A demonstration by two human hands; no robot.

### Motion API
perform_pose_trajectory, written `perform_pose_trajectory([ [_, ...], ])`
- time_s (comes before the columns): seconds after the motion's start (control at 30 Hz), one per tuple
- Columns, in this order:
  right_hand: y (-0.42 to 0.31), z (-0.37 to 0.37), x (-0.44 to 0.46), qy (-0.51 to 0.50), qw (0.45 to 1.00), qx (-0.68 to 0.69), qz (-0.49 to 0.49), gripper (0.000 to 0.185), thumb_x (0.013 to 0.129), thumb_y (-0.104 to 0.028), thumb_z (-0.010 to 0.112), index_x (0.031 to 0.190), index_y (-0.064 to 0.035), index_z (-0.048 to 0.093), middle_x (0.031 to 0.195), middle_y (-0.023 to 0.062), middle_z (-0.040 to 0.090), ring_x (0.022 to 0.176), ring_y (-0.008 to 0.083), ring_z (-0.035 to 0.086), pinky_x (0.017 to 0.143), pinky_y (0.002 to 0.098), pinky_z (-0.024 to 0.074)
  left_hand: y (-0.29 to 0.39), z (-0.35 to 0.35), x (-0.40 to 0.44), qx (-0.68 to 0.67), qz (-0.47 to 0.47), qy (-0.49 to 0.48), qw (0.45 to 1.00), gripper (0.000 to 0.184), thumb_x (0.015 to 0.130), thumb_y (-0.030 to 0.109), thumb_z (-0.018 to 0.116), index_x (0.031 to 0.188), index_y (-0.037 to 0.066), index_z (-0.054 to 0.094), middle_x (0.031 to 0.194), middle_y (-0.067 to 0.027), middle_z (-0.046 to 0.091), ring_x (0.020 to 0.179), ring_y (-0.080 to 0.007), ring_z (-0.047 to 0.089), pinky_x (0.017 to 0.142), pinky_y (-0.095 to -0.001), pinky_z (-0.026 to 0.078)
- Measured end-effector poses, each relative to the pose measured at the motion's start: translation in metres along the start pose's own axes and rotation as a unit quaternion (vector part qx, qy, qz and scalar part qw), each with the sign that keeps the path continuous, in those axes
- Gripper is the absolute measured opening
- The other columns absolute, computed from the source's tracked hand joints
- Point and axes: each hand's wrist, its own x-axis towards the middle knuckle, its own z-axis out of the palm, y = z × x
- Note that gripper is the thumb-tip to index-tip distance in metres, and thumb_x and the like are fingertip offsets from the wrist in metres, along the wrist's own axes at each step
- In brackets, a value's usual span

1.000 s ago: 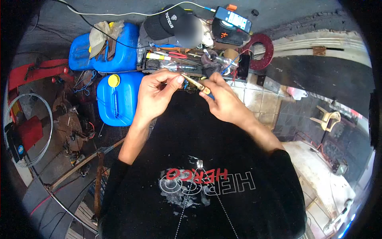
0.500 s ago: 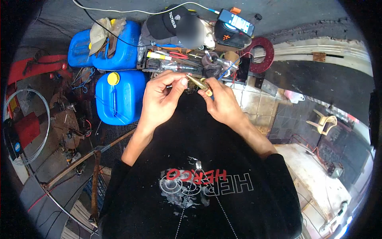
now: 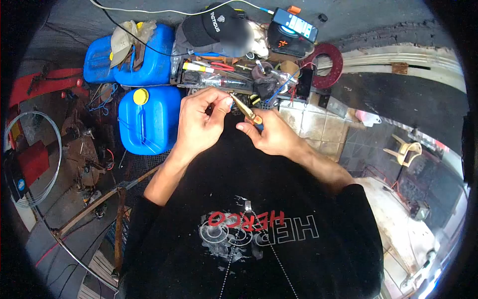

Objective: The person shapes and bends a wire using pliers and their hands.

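Observation:
My right hand [image 3: 276, 133] is wrapped round the handles of long-nosed pliers [image 3: 242, 107] with orange and blue on the grips. Their brass-coloured jaws point up and left, the tip meeting my left fingertips. Thumb and forefinger of my left hand [image 3: 199, 122] are pinched together at that tip. Whatever small piece sits between them is too small to make out. Both hands are held in front of the black shirt [image 3: 239, 174], just short of a cluttered bench with a tray of tools [image 3: 214, 78].
Blue jerrycans [image 3: 162, 107] stand to the left. A black cap [image 3: 209, 25] lies at the back, near a propped phone [image 3: 296, 25] on a cable. Right of the bench is a dark red ring [image 3: 329, 67]. A rusty metal frame [image 3: 119, 224] stands low on the left.
My right hand has shifted slightly down and its thumb has moved away from the jaws. The pliers now point more steeply up, their tip still at my left fingers.

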Motion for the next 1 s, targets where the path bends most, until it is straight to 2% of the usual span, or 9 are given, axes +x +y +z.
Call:
perform_pose_trajectory([
  [0.17, -0.009, -0.009, 0.000, 0.015, 0.999, -0.014, 0.028, 0.027, 0.093, -0.022, 0.073, 0.087, 0.0026, 0.063, 0.065, 0.0188, 0.061, 0.056, 0.0304, 0.062, 0.054, 0.0419, 0.0450, -0.010, 0.005, 0.003, -0.037, -0.024, -0.015, 0.999, 0.011, 0.094, 0.009, 0.068, 0.091, -0.001, 0.072, 0.068, -0.0053, 0.066, 0.061, -0.0085, 0.059, 0.057, -0.0266, 0.044],
  [0.27, -0.009, -0.017, 0.004, 0.084, 0.992, -0.096, -0.014, 0.025, 0.093, -0.020, 0.072, 0.091, 0.0029, 0.064, 0.072, 0.0245, 0.065, 0.069, 0.0431, 0.068, 0.058, 0.0445, 0.0494, -0.007, 0.009, 0.001, -0.092, -0.090, -0.018, 0.992, 0.015, 0.097, 0.014, 0.069, 0.095, 0.000, 0.074, 0.073, -0.0035, 0.068, 0.064, -0.0057, 0.056, 0.057, -0.0252, 0.042],
  [0.4, -0.005, -0.016, 0.003, 0.083, 0.988, -0.126, -0.042, 0.030, 0.095, -0.025, 0.067, 0.091, 0.0039, 0.060, 0.072, 0.0285, 0.066, 0.069, 0.0443, 0.069, 0.061, 0.0497, 0.0531, -0.014, 0.017, -0.010, -0.099, -0.069, 0.040, 0.992, 0.016, 0.098, 0.015, 0.068, 0.097, 0.001, 0.075, 0.080, -0.0042, 0.069, 0.070, -0.0063, 0.054, 0.059, -0.0244, 0.038],
  [0.57, 0.000, -0.013, -0.004, -0.010, 0.999, -0.031, -0.014, 0.030, 0.087, -0.022, 0.080, 0.085, 0.0010, 0.061, 0.065, 0.0182, 0.061, 0.056, 0.0327, 0.064, 0.053, 0.0406, 0.0467, 0.001, 0.010, -0.007, -0.011, -0.016, 0.016, 1.000, 0.012, 0.095, 0.010, 0.069, 0.096, -0.001, 0.075, 0.079, -0.0070, 0.068, 0.070, -0.0108, 0.057, 0.061, -0.0269, 0.041],
  [0.6, 0.002, -0.010, -0.005, 0.014, 0.985, -0.101, -0.138, 0.030, 0.085, -0.020, 0.082, 0.083, 0.0000, 0.059, 0.063, 0.0141, 0.060, 0.055, 0.0237, 0.060, 0.052, 0.0373, 0.0450, 0.003, 0.008, -0.008, -0.012, -0.008, 0.008, 1.000, 0.011, 0.094, 0.009, 0.069, 0.095, -0.001, 0.074, 0.080, -0.0080, 0.069, 0.070, -0.0121, 0.058, 0.062, -0.0278, 0.042],
  [0.63, 0.002, -0.010, -0.006, 0.013, 0.985, -0.099, -0.138, 0.030, 0.085, -0.020, 0.082, 0.083, 0.0000, 0.059, 0.063, 0.0141, 0.060, 0.055, 0.0237, 0.060, 0.052, 0.0373, 0.0450, 0.005, 0.006, -0.007, -0.010, -0.009, 0.008, 1.000, 0.011, 0.094, 0.009, 0.069, 0.095, -0.001, 0.074, 0.080, -0.0080, 0.069, 0.070, -0.0121, 0.058, 0.062, -0.0278, 0.042],
  [0.7, -0.003, -0.014, -0.007, -0.052, 0.998, -0.002, 0.017, 0.028, 0.086, -0.017, 0.081, 0.083, -0.0002, 0.058, 0.064, 0.0103, 0.059, 0.057, 0.0175, 0.058, 0.054, 0.0351, 0.0450, 0.007, 0.002, -0.005, -0.028, -0.006, -0.016, 0.999, 0.011, 0.094, 0.008, 0.069, 0.093, -0.002, 0.075, 0.080, -0.0084, 0.069, 0.070, -0.0127, 0.059, 0.064, -0.0283, 0.044],
  [0.93, -0.012, -0.024, -0.017, -0.118, 0.990, 0.078, -0.002, 0.026, 0.087, -0.012, 0.078, 0.081, -0.0058, 0.054, 0.064, -0.0028, 0.050, 0.059, 0.0072, 0.046, 0.053, 0.0281, 0.0385, 0.021, -0.010, 0.006, -0.040, 0.039, -0.078, 0.995, 0.008, 0.092, 0.006, 0.072, 0.090, -0.001, 0.075, 0.075, -0.0069, 0.066, 0.066, -0.0111, 0.055, 0.060, -0.0272, 0.041],
  [1.0, -0.012, -0.029, -0.018, -0.181, 0.981, 0.034, -0.063, 0.028, 0.088, -0.011, 0.078, 0.079, -0.0084, 0.051, 0.064, -0.0063, 0.047, 0.059, 0.0042, 0.043, 0.051, 0.0258, 0.0341, 0.023, -0.016, 0.008, -0.049, 0.044, -0.095, 0.993, 0.008, 0.092, 0.006, 0.073, 0.090, -0.001, 0.075, 0.074, -0.0064, 0.066, 0.065, -0.0103, 0.053, 0.058, -0.0270, 0.040],
])
